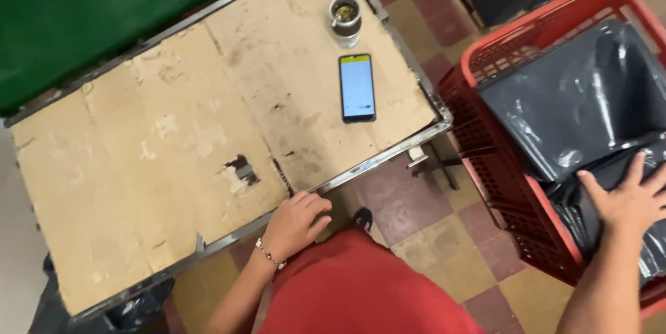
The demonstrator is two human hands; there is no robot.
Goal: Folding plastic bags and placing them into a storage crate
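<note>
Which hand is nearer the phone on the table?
Left. The left hand rests on the table edge below the phone; the right hand lies on grey bags in the red basket.

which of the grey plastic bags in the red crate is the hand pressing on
The right hand lies flat on the lower, crumpled grey bag at the near end of the red crate. The bigger, smoother bag behind it is untouched.

red basket (pixel 517 188), grey bags (pixel 576 98), brown cardboard tabletop (pixel 173 133), maroon-and-tan checkered floor (pixel 444 237), green wall (pixel 90 8).
</note>
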